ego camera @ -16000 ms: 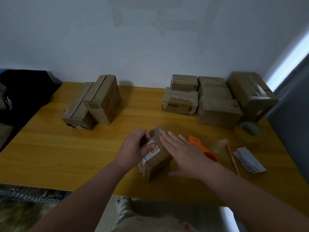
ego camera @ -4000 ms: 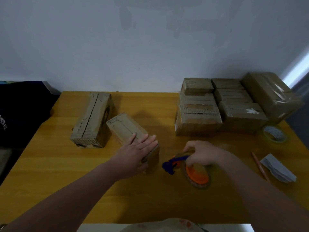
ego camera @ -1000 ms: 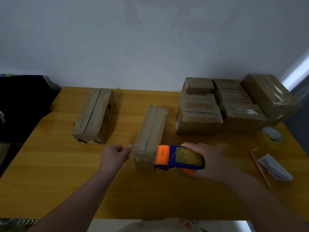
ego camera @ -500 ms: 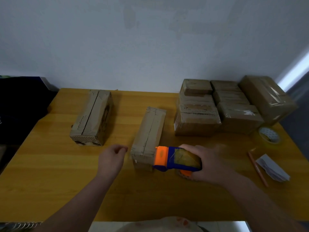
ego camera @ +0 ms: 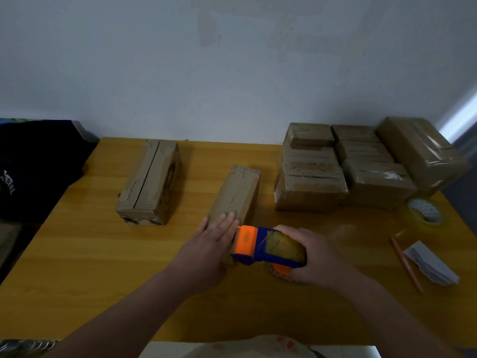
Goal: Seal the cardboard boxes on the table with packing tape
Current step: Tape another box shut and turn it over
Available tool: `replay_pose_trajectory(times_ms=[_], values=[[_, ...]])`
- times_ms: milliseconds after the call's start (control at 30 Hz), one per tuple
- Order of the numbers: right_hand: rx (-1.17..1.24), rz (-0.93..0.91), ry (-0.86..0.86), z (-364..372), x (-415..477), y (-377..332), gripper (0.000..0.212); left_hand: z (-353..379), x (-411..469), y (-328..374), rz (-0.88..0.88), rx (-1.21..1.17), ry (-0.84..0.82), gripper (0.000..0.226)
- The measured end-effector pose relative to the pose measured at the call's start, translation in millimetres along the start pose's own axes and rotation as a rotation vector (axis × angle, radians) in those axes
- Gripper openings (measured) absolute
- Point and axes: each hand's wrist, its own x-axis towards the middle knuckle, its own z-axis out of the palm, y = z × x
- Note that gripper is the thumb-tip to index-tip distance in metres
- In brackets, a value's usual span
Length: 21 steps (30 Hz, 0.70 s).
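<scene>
Head cam, I'm on the centre cardboard box (ego camera: 237,192). It lies lengthways on the bench (ego camera: 103,280), near end toward me, and the top seam looks bare as far as I can see. L hand (ego camera: 214,244) lies flat on that near end, grip released, fingers straight & pressing down to pin it. R hand (ego camera: 315,257) has its grip clenched round the blue/orange tape dispenser (ego camera: 268,246). The orange nose is right at the box's near edge, touching or just short; can't tell, L hand covers the contact. Whether any tape has caught on the near face is hidden too.

My read: this is the start of the pull along the seam.

Risks from here:
- Tape tab may not stick to the near face before the drag, so the dispenser would slide w/o laying anything.
- The box is narrow & looks light. If the L hand eases off, the pull shoves it along the bench instead of unrolling tape.
- L fingers sit right in the dispenser's path. They need to lift or slide ahead, else tape lands on skin or the cutter nicks them.
- Drift off the seam would leave the flaps only half caught.

Elsewhere: an unsealed-looking box (ego camera: 151,182) to the L and a stack of taped boxes (ego camera: 312,182) far R. A spare tape roll (ego camera: 426,211), pencil (ego camera: 405,262) & folded paper (ego camera: 431,262) sit near the R edge, well apart from the work.
</scene>
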Motion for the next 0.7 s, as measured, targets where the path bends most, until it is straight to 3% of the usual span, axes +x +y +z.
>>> replay_pose_trajectory(times_ms=[333, 700], values=[[0.073, 0.001, -0.008, -12.2, -13.5, -2.0, 0.066, 2.0, 4.5, -3.2, 0.023, 0.04, -0.04, 0.085], [0.091, 0.097, -0.047, -25.3, -33.6, 4.1, 0.059, 5.5, 5.9, -2.4, 0.019, 0.016, 0.025, 0.078]])
